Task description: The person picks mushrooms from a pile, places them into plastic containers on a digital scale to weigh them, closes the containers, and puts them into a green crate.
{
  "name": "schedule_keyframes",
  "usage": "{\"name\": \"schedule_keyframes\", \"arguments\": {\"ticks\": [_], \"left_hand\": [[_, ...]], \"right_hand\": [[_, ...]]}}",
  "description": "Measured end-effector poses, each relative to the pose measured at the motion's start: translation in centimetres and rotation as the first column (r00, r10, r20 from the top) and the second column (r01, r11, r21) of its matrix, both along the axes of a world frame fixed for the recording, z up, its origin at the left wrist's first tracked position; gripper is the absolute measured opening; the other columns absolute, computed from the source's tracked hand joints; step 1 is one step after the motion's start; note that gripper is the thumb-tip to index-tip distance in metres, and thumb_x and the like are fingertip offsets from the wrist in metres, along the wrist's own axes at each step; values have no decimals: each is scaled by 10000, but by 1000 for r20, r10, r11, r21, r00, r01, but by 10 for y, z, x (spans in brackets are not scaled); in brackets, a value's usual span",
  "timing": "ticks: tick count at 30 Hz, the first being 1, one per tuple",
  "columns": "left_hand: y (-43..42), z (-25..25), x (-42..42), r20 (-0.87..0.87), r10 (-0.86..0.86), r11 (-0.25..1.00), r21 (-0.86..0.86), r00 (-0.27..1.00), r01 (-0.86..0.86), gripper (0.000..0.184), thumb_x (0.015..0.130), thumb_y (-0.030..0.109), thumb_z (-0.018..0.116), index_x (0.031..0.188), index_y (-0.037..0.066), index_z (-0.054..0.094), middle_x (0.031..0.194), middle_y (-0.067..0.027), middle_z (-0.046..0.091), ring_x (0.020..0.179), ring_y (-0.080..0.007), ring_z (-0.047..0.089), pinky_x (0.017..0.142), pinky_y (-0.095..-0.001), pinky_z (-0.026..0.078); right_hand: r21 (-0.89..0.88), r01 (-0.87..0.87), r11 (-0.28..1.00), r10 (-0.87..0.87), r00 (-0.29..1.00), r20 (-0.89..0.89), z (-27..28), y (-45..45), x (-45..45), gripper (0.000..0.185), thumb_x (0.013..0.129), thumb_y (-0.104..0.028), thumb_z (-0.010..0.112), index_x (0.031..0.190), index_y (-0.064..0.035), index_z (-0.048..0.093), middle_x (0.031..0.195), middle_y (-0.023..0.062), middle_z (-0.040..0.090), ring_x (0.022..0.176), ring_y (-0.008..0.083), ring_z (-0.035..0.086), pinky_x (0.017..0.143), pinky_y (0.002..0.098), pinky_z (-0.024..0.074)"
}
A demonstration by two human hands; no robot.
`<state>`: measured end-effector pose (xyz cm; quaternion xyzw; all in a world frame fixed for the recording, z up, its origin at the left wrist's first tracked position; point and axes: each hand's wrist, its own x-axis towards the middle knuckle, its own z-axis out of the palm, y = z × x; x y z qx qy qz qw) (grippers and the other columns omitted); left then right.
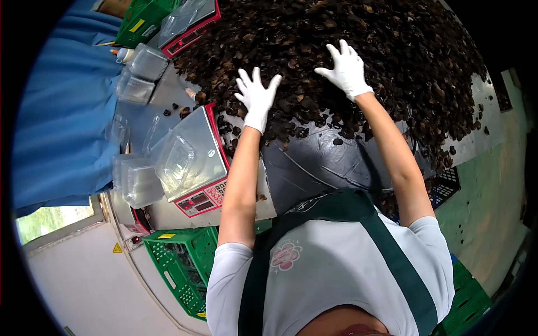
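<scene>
A large heap of dark brown, glossy pieces that look like wood ear mushrooms (392, 56) covers the far part of the table. My left hand (258, 99), in a white glove, is over the near left part of the heap with its fingers spread. Farther out and to the right, my right hand (346, 70), also gloved in white, has its fingers apart over the heap. Neither hand shows anything in its grasp. Whether the fingertips touch the pieces, I cannot tell. Left of my left forearm stands a red-framed weighing scale (202, 201) bearing a clear plastic box (178, 154).
Stacked clear plastic boxes (137, 180) stand left of the scale, with more clear containers (147, 61) farther back. A second red scale (185, 40) and a green crate (143, 22) are at the far left. Another green crate (179, 260) sits below the table edge. A blue curtain (67, 112) hangs left.
</scene>
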<state>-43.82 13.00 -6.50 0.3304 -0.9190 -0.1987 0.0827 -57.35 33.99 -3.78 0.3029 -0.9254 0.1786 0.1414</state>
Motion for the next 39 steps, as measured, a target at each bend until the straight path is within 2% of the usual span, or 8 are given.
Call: {"name": "schedule_keyframes", "arguments": {"ticks": [4,10,17,21,27,29,33,39], "left_hand": [[41,-25,25,-54,-169,984,-63,984,165,818,787,628,589,1414,148,379,1520,-214,195,1394,-394,198,1101,-573,153],[107,-35,103,-329,-506,862,-235,797,450,429,776,253,689,1167,98,603,1278,-95,555,1259,-298,436,1084,-525,225],[130,-34,174,-205,-659,749,-260,724,609,369,797,203,660,1140,78,606,1266,-74,555,1209,-257,489,1064,-448,287],[92,-15,147,-497,-525,849,-241,691,471,403,767,121,672,1153,50,581,1240,-169,551,1143,-362,520,983,-457,389],[60,-22,97,-125,-106,994,-30,986,103,712,755,487,710,1336,141,485,1527,-202,179,1405,-403,138,1085,-604,131],[68,-21,101,-131,-249,965,-116,960,234,586,740,456,722,1222,155,579,1517,-170,240,1406,-388,162,1080,-616,127],[97,-35,143,-285,-383,923,-70,879,379,384,672,189,684,1046,150,608,1384,-93,456,1359,-346,295,1080,-606,152],[132,-26,214,-225,-565,811,24,794,584,494,687,168,677,1166,109,575,1395,-113,439,1313,-323,364,1068,-517,257]], "right_hand": [[160,-110,981,74,974,213,-10,-23,45,698,690,-493,753,1240,-121,541,1427,224,329,1310,417,313,1016,601,315],[-82,-422,903,429,899,95,-45,32,140,356,706,-160,688,1035,-59,595,1369,206,421,1238,375,411,1000,489,359],[-96,-558,824,564,796,219,-51,94,195,232,753,-102,652,976,-49,619,1268,147,527,1140,327,504,929,409,438],[-315,-465,827,542,808,231,-27,75,158,185,747,-94,673,927,-107,629,1208,75,584,1047,277,557,850,387,491],[-23,-158,987,157,987,-28,-22,3,73,550,726,-340,742,1167,-67,557,1372,200,420,1244,372,407,992,494,373],[87,-186,979,178,980,89,-33,-2,78,558,718,-413,740,1128,-67,587,1389,229,392,1300,407,334,1038,549,305],[58,-427,903,397,876,274,-19,30,150,379,732,-284,721,1039,-77,637,1404,220,380,1335,421,293,1062,546,281],[-91,-606,790,596,726,343,-43,97,210,236,738,-161,690,947,-61,649,1335,158,470,1293,369,367,1037,482,331]]}}
